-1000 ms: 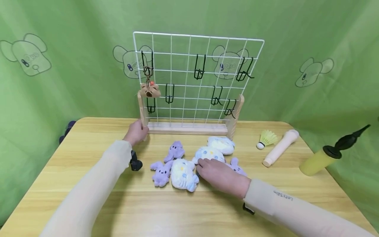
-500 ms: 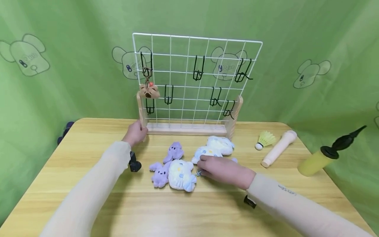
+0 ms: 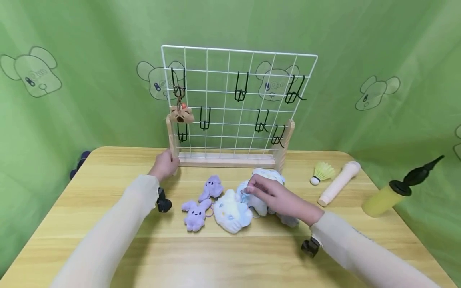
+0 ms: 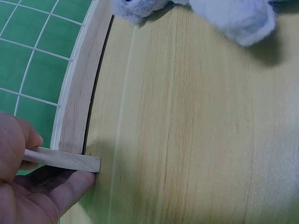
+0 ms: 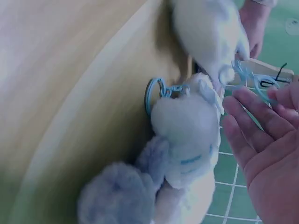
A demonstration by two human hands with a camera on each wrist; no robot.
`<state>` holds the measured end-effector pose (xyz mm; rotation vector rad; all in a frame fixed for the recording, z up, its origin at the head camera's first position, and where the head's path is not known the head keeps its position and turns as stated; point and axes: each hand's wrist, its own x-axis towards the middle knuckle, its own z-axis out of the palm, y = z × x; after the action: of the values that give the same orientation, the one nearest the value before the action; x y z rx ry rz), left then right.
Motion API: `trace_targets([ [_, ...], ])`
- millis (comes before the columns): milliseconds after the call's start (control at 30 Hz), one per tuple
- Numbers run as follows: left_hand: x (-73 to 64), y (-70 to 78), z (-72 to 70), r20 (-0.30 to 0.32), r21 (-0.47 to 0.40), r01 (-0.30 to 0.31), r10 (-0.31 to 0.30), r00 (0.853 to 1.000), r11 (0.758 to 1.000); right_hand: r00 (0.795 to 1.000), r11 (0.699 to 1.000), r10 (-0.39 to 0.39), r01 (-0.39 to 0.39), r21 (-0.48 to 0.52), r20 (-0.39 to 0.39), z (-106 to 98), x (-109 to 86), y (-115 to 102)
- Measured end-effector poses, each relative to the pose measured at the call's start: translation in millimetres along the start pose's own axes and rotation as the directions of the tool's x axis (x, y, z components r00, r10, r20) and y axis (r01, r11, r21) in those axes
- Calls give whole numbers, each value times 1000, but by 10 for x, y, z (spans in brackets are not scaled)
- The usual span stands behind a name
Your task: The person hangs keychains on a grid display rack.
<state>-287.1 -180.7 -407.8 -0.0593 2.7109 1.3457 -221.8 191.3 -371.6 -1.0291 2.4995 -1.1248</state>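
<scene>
My left hand (image 3: 164, 165) grips the left wooden leg (image 4: 70, 160) of a wire grid rack (image 3: 225, 156), thumb and fingers on either side of it. My right hand (image 3: 282, 198) pinches the light blue key ring (image 5: 262, 87) of a white cat plush keychain (image 3: 231, 212). The ring is raised, and a blue chain links it to the plush, which is tilted. Under the right hand lie more white plush keychains (image 5: 184, 135), partly hidden, one with a blue ring. Two purple rabbit plushes, one near (image 3: 195, 216) and one farther back (image 3: 211, 187), lie to the left.
Several black hooks, such as one at upper middle (image 3: 241, 91), are on the grid. A brown plush keychain (image 3: 181, 114) hangs at left. On the right are a yellow shuttlecock (image 3: 322, 173), a pale stick (image 3: 338, 184) and a yellow hand pump (image 3: 387, 198).
The right hand has taken the blue ring and raised it; the white cat plush has turned and shifted right with it. The left hand stays on the rack's leg.
</scene>
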Motion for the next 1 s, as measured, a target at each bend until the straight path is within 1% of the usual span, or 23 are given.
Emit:
trace_targets([
  [67, 3, -5, 11, 1, -3, 0, 0, 1000, 1000, 998, 989, 55, -51, 138, -24, 4, 3, 16],
  [167, 10, -18, 24, -1, -5, -2, 2, 1000, 1000, 992, 946, 127, -113, 304, -26, 8, 18, 29],
  [300, 8, -29, 34, -6, 6, -1, 1, 1000, 1000, 976, 889, 214, -178, 421, -39, 12, 48, 19],
  [367, 10, -31, 37, -3, 1, 4, -4, 1000, 1000, 970, 865, 235, -182, 468, -57, 6, 67, 3],
  [400, 12, -31, 39, -3, -1, 6, -6, 1000, 1000, 969, 859, 236, -175, 482, -69, -2, 79, -6],
  [433, 14, -32, 39, -1, -6, 7, -7, 1000, 1000, 969, 857, 232, -162, 490, -84, -13, 94, -20],
  [500, 20, -32, 38, -2, -14, 5, -5, 1000, 1000, 972, 865, 203, -122, 486, -117, -46, 134, -54],
  [633, 22, -33, 33, -11, -15, -1, 1, 1000, 1000, 973, 896, 131, -35, 443, -187, -159, 245, -196],
  [700, 19, -30, 33, -15, -11, -3, 3, 1000, 1000, 969, 910, 91, 13, 414, -231, -232, 314, -300],
  [767, 16, -27, 34, -16, -4, -3, 3, 1000, 1000, 960, 916, 49, 67, 396, -276, -311, 393, -412],
  [900, 13, -20, 30, -16, 5, -1, 1, 1000, 1000, 935, 910, -16, 160, 382, -355, -464, 575, -622],
  [933, 15, -20, 28, -15, 2, -2, 2, 1000, 1000, 927, 906, -32, 184, 380, -374, -501, 625, -670],
  [1000, 17, -19, 25, -16, 1, -5, 5, 1000, 1000, 907, 907, -58, 222, 357, -417, -573, 717, -759],
])
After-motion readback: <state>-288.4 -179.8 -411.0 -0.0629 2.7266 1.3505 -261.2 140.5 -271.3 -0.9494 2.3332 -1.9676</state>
